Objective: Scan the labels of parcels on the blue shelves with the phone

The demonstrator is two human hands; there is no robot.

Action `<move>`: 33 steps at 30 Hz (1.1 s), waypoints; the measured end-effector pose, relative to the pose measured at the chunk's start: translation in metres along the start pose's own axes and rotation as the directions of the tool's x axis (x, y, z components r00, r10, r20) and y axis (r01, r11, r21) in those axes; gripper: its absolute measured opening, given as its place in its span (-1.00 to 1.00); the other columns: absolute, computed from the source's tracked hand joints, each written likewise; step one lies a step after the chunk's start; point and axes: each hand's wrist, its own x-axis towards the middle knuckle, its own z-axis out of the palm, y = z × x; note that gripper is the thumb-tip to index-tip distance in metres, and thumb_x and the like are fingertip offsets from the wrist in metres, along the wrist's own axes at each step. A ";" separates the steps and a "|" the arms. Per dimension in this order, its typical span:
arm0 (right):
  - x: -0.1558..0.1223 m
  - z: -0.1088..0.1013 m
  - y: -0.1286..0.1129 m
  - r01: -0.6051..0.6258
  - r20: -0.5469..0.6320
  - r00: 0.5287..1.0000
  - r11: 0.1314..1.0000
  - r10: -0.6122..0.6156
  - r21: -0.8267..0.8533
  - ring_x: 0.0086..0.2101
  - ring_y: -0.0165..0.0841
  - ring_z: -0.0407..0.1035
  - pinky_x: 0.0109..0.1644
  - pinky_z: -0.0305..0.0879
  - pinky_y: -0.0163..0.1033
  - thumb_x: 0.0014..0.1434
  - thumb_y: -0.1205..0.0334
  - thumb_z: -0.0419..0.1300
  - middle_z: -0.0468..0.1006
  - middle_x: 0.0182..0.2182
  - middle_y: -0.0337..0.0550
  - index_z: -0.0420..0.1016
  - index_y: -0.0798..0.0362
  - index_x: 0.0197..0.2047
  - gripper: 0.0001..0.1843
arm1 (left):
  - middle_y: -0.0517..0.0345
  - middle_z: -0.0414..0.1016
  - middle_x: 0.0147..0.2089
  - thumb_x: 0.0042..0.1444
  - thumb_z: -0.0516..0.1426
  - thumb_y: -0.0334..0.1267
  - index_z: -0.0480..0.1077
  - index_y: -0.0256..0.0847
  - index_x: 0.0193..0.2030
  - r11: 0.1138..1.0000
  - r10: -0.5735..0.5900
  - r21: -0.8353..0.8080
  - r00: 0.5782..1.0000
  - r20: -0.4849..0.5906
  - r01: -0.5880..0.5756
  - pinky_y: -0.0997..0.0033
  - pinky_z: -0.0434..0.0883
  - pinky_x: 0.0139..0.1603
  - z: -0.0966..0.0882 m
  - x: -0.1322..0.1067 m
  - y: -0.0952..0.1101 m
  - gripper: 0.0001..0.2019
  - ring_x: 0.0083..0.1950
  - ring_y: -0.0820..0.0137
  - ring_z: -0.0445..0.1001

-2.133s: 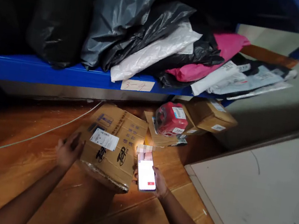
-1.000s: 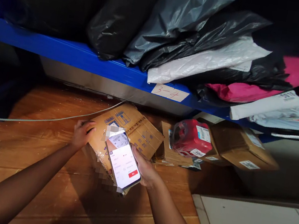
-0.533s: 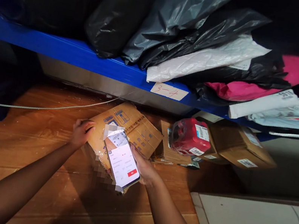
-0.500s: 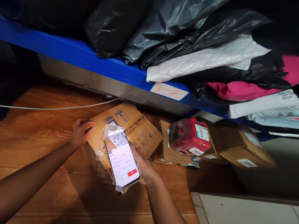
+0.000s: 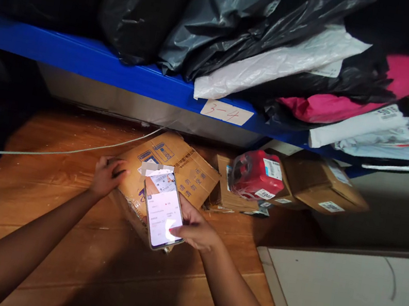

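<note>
My right hand grips a smartphone with a lit screen, its thumb lying over the lower part of the display. Under the phone, a cardboard box with blue printing sits on the wooden floor, tilted in view. The phone and a blurred patch cover part of its top and label. At the box's left corner, my left hand has its fingers bent over the edge and holds it there.
Above runs a blue shelf with a "3-4" card, loaded with plastic-wrapped parcels. To the right stand a red wrapped package and brown boxes. A pale cable crosses the floor; a white panel lies lower right.
My right thumb has come onto the phone screen, where the red button showed before. The phone is more upright in view. The whole scene has shifted slightly up and left.
</note>
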 end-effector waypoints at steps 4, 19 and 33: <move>-0.008 0.001 0.010 0.032 0.042 0.998 0.996 -0.036 0.089 -0.05 -0.20 0.46 -0.04 0.37 -0.17 -0.26 0.39 0.43 0.52 0.02 -0.06 0.24 -0.01 0.21 -0.07 | -0.09 0.11 0.17 -0.21 0.32 0.14 0.29 -0.16 0.26 0.984 0.085 0.140 0.976 0.201 -0.115 0.03 0.15 0.26 -0.017 -0.022 0.004 -0.14 0.22 0.03 0.12; -0.075 -0.068 0.040 0.114 -0.193 0.979 0.961 -0.066 0.252 0.00 0.01 0.42 0.08 0.25 0.20 -0.20 0.07 0.24 0.51 0.03 0.08 0.28 0.03 0.11 -0.26 | -0.74 0.07 0.25 0.12 -0.07 0.30 0.04 -0.70 0.33 0.599 -0.072 0.748 0.912 0.405 -0.285 0.20 0.39 -0.43 0.019 -0.095 0.120 -0.02 -0.40 0.16 0.49; -0.096 0.015 0.043 -0.260 -0.673 0.738 0.897 -0.053 -0.356 -0.40 -0.10 0.47 -0.32 0.41 -0.05 -0.25 -0.32 0.27 0.61 -0.38 0.01 0.51 -0.03 -0.14 -0.32 | -0.24 -0.16 0.45 0.24 0.00 -0.13 -0.01 -0.11 0.40 0.896 -0.171 0.416 0.742 0.649 -0.157 0.26 0.46 -0.03 0.008 -0.056 0.142 -0.40 -0.02 0.19 0.52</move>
